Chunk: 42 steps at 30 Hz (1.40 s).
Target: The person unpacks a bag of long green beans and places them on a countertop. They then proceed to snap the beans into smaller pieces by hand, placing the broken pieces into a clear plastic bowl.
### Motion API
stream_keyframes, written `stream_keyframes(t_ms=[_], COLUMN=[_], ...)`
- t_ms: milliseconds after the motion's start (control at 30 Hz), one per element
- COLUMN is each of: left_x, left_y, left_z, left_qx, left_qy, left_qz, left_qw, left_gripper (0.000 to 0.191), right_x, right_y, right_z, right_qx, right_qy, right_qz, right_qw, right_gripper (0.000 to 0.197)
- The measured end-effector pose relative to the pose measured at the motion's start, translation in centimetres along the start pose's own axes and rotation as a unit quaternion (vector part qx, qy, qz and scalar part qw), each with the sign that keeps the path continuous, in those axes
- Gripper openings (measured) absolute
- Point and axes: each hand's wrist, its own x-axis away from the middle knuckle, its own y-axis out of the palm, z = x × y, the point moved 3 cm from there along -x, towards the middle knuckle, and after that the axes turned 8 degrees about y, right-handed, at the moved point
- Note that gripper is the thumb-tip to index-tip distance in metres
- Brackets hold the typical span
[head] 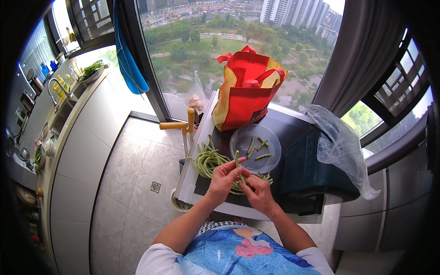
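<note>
My left hand (221, 182) and my right hand (259, 192) meet over the near part of a dark-topped counter, both gripping one long green bean (237, 160) whose tip points up between the fingers. Beneath and beside the hands lies a bundle of long green beans (208, 163), its strands looped to the left and reaching under the right hand. Just beyond the hands stands a round clear plastic bowl (235, 137) with several short bean pieces (263, 156) in it.
A red and yellow shopping bag (252, 103) stands behind the bowl. At right, a dark green appliance (309, 168) carries a crumpled clear plastic bag (338, 154). Yellow-orange handles (187, 126) rise at the counter's left edge. A bin (178, 204) holding green scraps sits below.
</note>
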Motion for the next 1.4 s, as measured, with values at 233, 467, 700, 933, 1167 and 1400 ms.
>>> stream_keyframes(t_ms=[233, 467, 700, 933, 1167, 1400], left_x=[-0.2, 0.2, -2.2, 1.0, 1.9, 1.3], left_y=[-4.2, 1.2, -3.1, -7.8, -7.8, -5.9], left_z=[-3.1, -0.4, 0.0, -0.4, -4.4, -7.4], left_qx=[0.155, -0.121, -0.251, -0.135, -0.103, -0.098], left_qy=[-0.089, -0.001, 0.112, 0.025, -0.028, -0.044], left_qz=[0.159, -0.067, 0.020, 0.139, 0.110, 0.081], left_qw=[0.971, 0.990, 0.961, 0.981, 0.988, 0.991], left_gripper=[0.036, 0.092, 0.084, 0.075, 0.065, 0.062], right_x=[2.8, -4.0, -10.2, -3.8, 0.7, -0.3], right_y=[-2.0, -1.2, -4.4, -3.7, -1.4, -0.4], right_z=[-9.2, 0.9, 5.8, 7.5, 13.3, 11.9], right_qx=[0.092, -0.161, 0.136, 0.353, 0.403, 0.384], right_qy=[-0.379, 0.219, 0.118, 0.044, 0.048, 0.003], right_qz=[0.113, 0.035, 0.107, 0.006, -0.028, 0.022], right_qw=[0.914, 0.962, 0.978, 0.935, 0.914, 0.923], right_gripper=[0.010, 0.014, 0.028, 0.026, 0.018, 0.008])
